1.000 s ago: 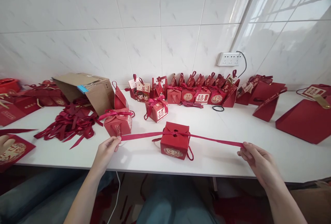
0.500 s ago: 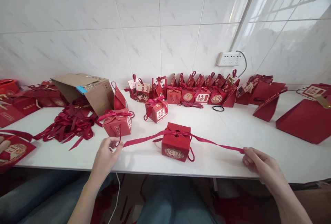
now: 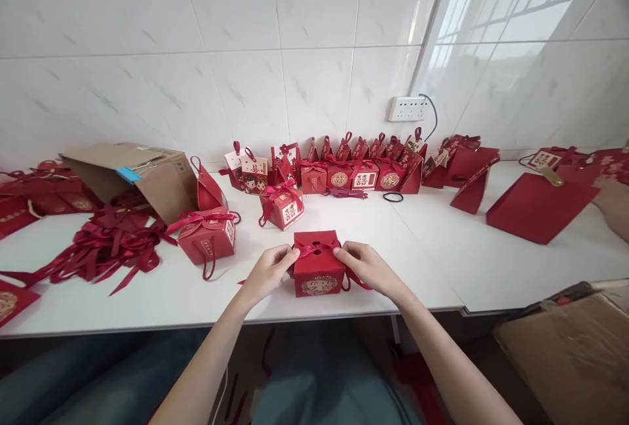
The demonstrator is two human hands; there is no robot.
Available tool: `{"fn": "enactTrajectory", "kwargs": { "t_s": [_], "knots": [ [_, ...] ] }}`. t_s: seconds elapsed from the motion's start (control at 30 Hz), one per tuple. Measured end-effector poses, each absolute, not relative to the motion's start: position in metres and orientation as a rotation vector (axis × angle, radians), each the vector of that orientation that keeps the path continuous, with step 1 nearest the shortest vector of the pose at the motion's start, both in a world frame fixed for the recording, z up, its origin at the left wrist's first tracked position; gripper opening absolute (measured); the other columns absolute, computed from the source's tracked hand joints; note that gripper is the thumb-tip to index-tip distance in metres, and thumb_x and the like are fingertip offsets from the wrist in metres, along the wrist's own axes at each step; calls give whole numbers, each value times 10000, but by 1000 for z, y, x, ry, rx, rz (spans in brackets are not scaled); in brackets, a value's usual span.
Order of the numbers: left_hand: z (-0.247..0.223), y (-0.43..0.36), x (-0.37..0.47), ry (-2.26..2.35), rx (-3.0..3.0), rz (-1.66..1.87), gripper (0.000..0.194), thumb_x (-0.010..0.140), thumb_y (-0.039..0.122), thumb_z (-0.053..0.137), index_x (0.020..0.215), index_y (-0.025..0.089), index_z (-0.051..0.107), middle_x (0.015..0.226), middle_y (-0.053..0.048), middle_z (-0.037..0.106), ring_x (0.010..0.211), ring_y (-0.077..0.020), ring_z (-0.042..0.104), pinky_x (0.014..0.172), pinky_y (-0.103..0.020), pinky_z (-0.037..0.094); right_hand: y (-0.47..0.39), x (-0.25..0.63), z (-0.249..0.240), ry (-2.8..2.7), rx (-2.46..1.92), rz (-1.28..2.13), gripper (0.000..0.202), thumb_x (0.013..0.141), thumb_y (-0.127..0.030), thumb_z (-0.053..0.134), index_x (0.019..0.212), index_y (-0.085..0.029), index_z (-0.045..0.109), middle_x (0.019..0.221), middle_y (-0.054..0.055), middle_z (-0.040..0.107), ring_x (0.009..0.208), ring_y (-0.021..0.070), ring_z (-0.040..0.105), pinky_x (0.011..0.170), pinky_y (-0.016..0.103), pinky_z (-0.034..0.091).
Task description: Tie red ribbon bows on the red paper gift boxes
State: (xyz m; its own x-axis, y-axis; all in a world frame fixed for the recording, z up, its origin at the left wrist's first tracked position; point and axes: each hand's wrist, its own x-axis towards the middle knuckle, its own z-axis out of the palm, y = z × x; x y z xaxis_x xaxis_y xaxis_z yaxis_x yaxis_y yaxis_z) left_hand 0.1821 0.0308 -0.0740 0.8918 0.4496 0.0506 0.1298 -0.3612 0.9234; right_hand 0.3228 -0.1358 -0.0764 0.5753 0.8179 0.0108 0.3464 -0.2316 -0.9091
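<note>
A small red gift box [image 3: 319,269] with a round gold emblem stands upright at the front of the white table. Across its top runs a dark red ribbon [image 3: 313,250], over the hole in the lid. My left hand [image 3: 269,272] pinches the ribbon at the box's upper left edge, thumb on top. At the upper right edge, my right hand [image 3: 367,268] has its thumb and fingers closed on the same ribbon. Loose ribbon ends hang past both hands. The fingers partly hide the box's sides and rope handle.
To the left lie a ribbon pile [image 3: 108,245], an open cardboard box [image 3: 170,183] and a bow-tied gift box [image 3: 206,240]. Finished boxes [image 3: 339,177] line the wall below a power strip [image 3: 409,109]. Another person's arm [image 3: 614,205] shows at right, near a large red box [image 3: 535,209].
Both hands have moved inward from the stretched ribbon's far ends to the box, now gripping close to its top edges. The view has turned right, and another person's arm has appeared.
</note>
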Motion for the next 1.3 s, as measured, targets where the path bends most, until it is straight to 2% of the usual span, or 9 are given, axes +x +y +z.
{"fn": "enactTrajectory", "kwargs": {
  "t_s": [0.2, 0.33, 0.6, 0.77, 0.93, 1.07, 1.17, 1.23, 1.3],
  "knots": [
    [-78, 35, 176, 351, 1696, 280, 406, 761, 499, 570, 559, 171, 444, 547, 41, 400, 502, -90, 352, 482, -222, 271, -138, 329, -79, -912, -1552, 827, 406, 762, -520, 579, 607, -183, 413, 553, -58, 402, 488, 75, 334, 484, 220, 243],
    [-92, 43, 177, 335, 1630, 282, 416, 769, 505, 576, 567, 167, 441, 549, 38, 422, 489, -81, 364, 472, -213, 283, -135, 336, -87, -866, -1283, 1037, 384, 765, -447, 634, 596, -182, 413, 565, -44, 446, 508, 83, 393, 519, 224, 296],
    [-110, 49, 179, 298, 1571, 293, 485, 713, 589, 615, 555, 170, 427, 505, 37, 417, 419, -67, 348, 394, -199, 260, -134, 340, -108, -726, -985, 1156, 335, 785, -327, 669, 608, -170, 431, 633, -21, 502, 550, 84, 448, 535, 214, 323],
    [-111, 51, 181, 283, 1561, 292, 509, 700, 600, 629, 535, 167, 418, 483, 43, 391, 410, -57, 321, 389, -194, 253, -134, 340, -111, -736, -985, 1189, 337, 770, -352, 680, 612, -176, 439, 479, -72, 382, 421, 55, 270, 430, 201, 209],
    [-111, 47, 180, 288, 1550, 281, 503, 716, 608, 598, 544, 177, 405, 459, 53, 370, 375, -57, 294, 369, -202, 221, -137, 343, -106, -777, -1114, 1168, 382, 726, -438, 706, 633, -174, 446, 499, -78, 379, 412, 42, 229, 426, 210, 150],
    [-104, 43, 174, 299, 1552, 275, 445, 754, 537, 591, 567, 172, 418, 504, 49, 397, 404, -60, 327, 395, -207, 232, -147, 347, -86, -925, -1357, 1105, 394, 751, -510, 651, 644, -152, 527, 510, -58, 401, 438, 55, 286, 440, 221, 187],
    [-92, 44, 170, 305, 1588, 277, 392, 780, 470, 582, 579, 164, 441, 542, 42, 417, 466, -70, 366, 448, -211, 268, -153, 345, -62, -998, -1473, 948, 376, 801, -493, 595, 632, -161, 548, 557, -30, 461, 504, 85, 388, 492, 230, 300],
    [-81, 45, 169, 343, 1690, 277, 361, 798, 446, 554, 594, 163, 463, 556, 36, 442, 506, -83, 396, 491, -218, 295, -153, 340, -49, -1048, -1446, 862, 321, 805, -462, 598, 676, -168, 593, 680, 7, 556, 624, 123, 502, 602, 255, 397],
    [-70, 45, 168, 400, 1828, 282, 351, 809, 439, 522, 596, 166, 465, 548, 35, 452, 527, -93, 411, 523, -225, 312, -148, 334, -40, -1094, -1395, 814, 269, 800, -430, 612, 725, -173, 634, 887, 51, 627, 820, 175, 576, 743, 290, 439]
  ]
}}
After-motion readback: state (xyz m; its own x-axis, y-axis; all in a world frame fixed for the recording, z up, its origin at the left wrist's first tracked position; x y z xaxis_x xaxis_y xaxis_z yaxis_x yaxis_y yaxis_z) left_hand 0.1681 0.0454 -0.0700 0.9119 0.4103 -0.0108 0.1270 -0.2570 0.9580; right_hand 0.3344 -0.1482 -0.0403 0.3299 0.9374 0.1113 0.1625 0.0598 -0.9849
